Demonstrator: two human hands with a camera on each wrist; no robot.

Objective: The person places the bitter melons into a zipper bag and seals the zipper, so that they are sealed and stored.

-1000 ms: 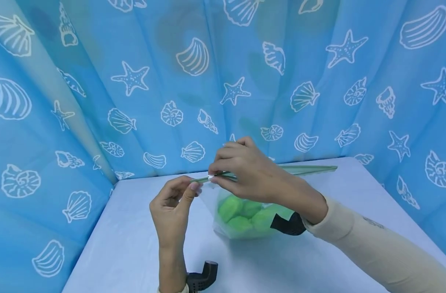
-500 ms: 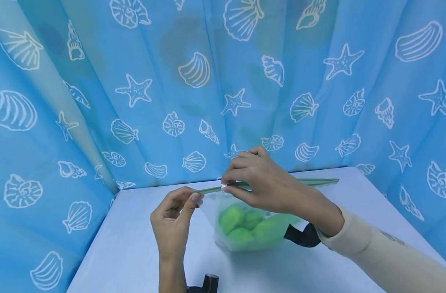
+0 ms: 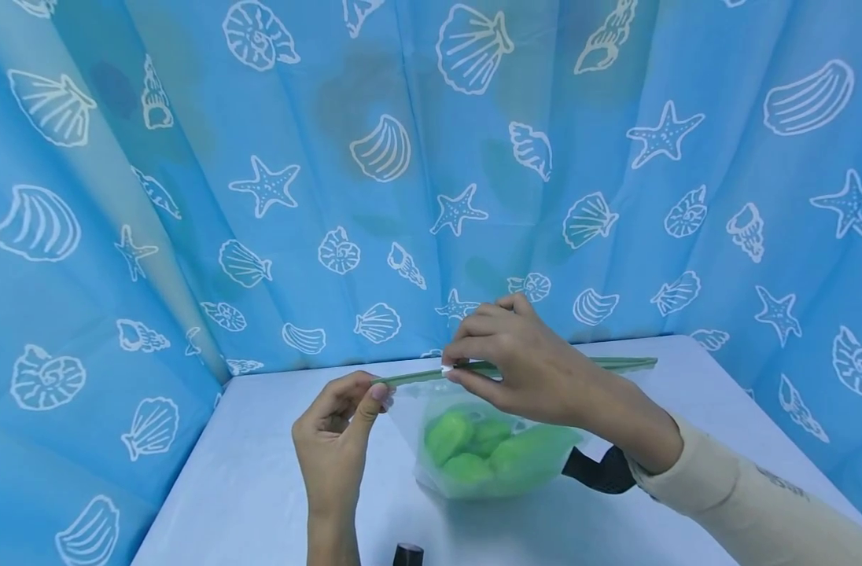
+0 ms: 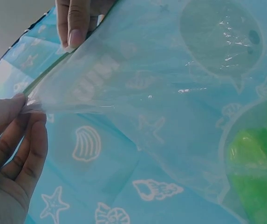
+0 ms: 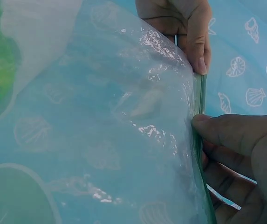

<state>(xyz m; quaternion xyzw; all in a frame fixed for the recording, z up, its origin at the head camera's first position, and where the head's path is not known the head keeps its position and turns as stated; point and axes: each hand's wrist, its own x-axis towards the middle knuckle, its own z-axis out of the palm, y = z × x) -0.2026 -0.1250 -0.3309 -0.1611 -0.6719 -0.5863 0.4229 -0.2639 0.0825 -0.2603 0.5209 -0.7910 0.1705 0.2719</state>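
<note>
Clear plastic zip bag (image 3: 473,440) with soft green lumps (image 3: 473,452) inside stands near the middle of the pale worktop (image 3: 261,487), its green zip strip (image 3: 565,365) held up level above it. Nearest the camera, the left hand (image 3: 335,440) pinches the strip's left end between thumb and curled fingers (image 3: 377,393); the left wrist view shows the thumb and fingertips clamped on that corner. A little farther along, the right hand (image 3: 523,369) nips the strip between thumb and forefinger, the other fingers curled over it, touching the small white slider (image 3: 446,369).

By my judgement the step in hand is running the closure along the top, with the part right of the right hand not yet covered. The next move would call for the left hand to hold its corner steady and taut while the right draws evenly toward the worktop's far right corner, keeping the strip straight.

Beyond the bag, a blue curtain printed with white shells and starfish (image 3: 403,157) hangs along the worktop's far edge and sides.
</note>
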